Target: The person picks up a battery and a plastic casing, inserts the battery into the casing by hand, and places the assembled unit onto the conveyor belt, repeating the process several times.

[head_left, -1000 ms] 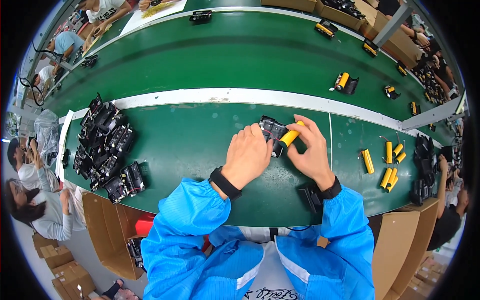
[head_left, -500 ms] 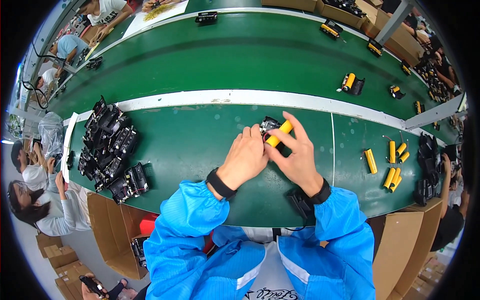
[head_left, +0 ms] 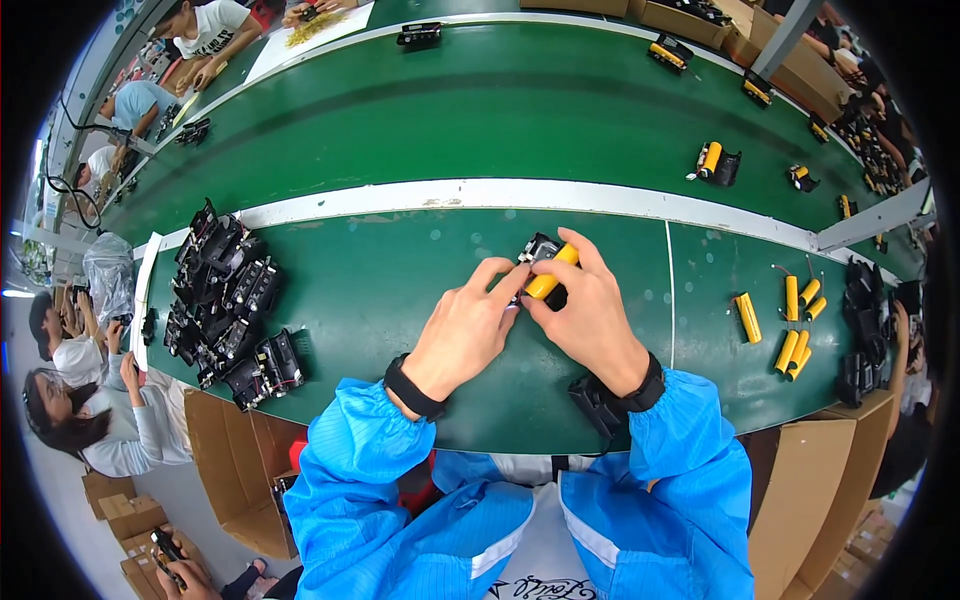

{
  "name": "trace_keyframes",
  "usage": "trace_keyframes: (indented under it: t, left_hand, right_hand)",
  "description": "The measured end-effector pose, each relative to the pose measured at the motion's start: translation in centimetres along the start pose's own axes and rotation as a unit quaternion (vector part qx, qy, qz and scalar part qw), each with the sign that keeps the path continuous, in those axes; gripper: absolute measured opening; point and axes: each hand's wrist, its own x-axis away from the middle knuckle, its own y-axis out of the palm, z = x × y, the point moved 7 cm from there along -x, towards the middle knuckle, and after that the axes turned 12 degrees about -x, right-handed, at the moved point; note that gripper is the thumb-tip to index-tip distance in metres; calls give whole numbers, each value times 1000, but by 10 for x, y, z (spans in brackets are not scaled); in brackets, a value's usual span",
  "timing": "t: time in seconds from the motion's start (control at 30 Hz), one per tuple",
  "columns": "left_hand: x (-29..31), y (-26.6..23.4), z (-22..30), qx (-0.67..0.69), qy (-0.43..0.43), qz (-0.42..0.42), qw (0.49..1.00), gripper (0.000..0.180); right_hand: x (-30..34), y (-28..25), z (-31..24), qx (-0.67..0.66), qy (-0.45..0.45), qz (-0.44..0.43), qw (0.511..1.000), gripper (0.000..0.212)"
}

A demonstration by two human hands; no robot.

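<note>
Over the middle of the near bench, both my hands meet at one small assembly. My right hand [head_left: 592, 318] is closed round a yellow cylindrical battery [head_left: 548, 284], with thumb below and fingers along its upper side. The battery slants over a black plastic housing [head_left: 541, 247] with small metallic parts. My left hand [head_left: 462, 335] is closed at the housing's near left side, fingertips pinched together close to the battery's lower end. My fingers hide much of the housing, and whether the battery is seated in it I cannot tell. Beside my right wrist lies another black housing [head_left: 597, 405].
A heap of black housings [head_left: 225, 285] covers the left of the bench. Several yellow batteries [head_left: 747, 318] and stacked black housings [head_left: 862, 310] lie at the right. Beyond the white rail [head_left: 440, 195], a green belt [head_left: 420, 120] carries scattered assemblies. Cardboard boxes [head_left: 225, 465] flank me; other people work around.
My left hand has drawn back a little to the left, its fingertips now pinched at the housing's near side. The right hand still grips the battery, slightly lower over the housing.
</note>
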Motion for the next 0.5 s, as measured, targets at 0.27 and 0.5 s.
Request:
trace_keyframes:
  t: [0.27,0.5]
  left_hand:
    - [-2,6,-9,-76,16,-40,996,36]
    - [-2,2,-11,-55,43,-38,997,35]
  right_hand:
    - [0,2,-4,-51,-76,46,995,50]
    - [7,8,-5,0,-38,43,998,54]
